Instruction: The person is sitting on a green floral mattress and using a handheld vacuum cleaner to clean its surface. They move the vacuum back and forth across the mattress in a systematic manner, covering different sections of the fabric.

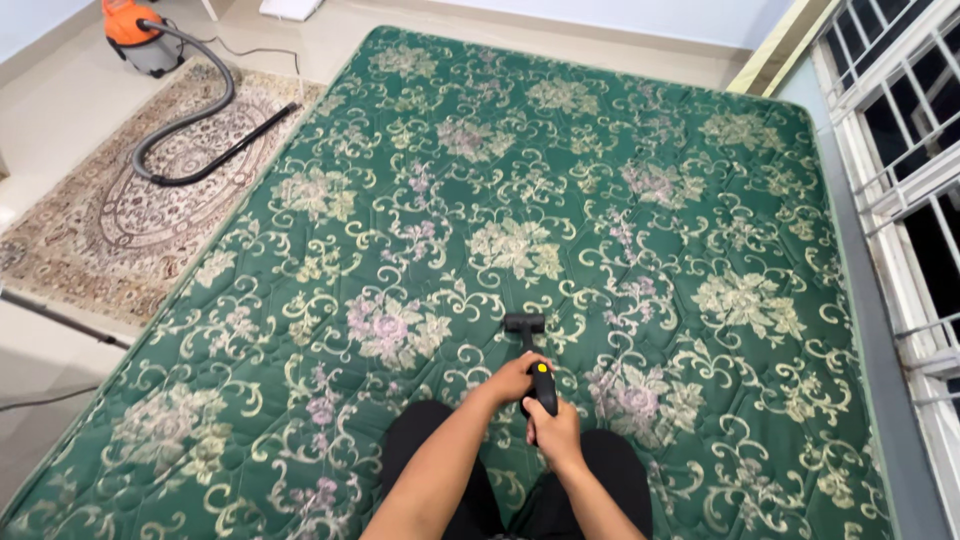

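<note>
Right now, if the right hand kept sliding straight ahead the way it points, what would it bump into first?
The right hand points up the green mattress, along the black handheld tool it holds. Beyond the tool's head only quilted mattress shows, so the way looks free up to the far edge, though depth is hard to judge.

Tool handle (541, 392) hidden under hands (535, 405)
</note>
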